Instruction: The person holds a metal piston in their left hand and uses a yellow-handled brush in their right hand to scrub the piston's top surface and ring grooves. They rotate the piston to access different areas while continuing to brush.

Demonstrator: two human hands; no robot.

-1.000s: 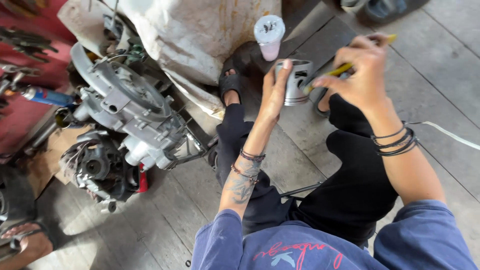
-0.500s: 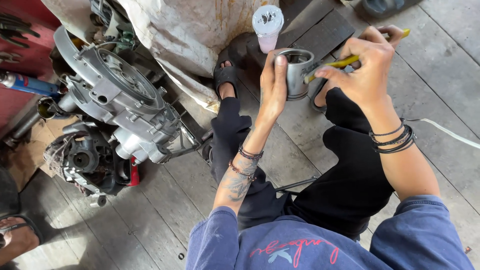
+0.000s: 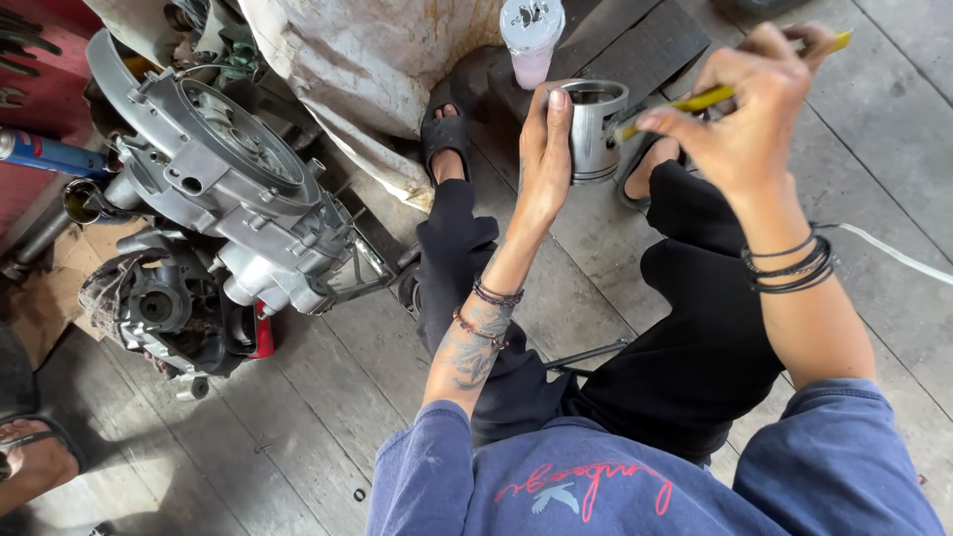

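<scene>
My left hand [image 3: 548, 149] grips a grey metal piston [image 3: 596, 127], held upright above my knees with its open end up. My right hand [image 3: 747, 111] holds a thin yellow-handled tool [image 3: 723, 93] whose tip touches the side of the piston near its pin hole. Both wrists carry dark bracelets, and my left forearm has a tattoo. I sit low with black trousers and black sandals on a grey plank floor [image 3: 338, 397].
A grey engine block [image 3: 223, 194] with a round flywheel housing lies at the left, a dark wound part [image 3: 164, 313] below it. A stained white sack [image 3: 367, 69] and a pale cup [image 3: 531, 40] stand at the top. Another person's sandalled foot [image 3: 30, 462] shows at bottom left.
The view has shifted slightly. My right hand has risen and moved right with the yellow tool; my left hand has lifted the piston a little, still gripping it.
</scene>
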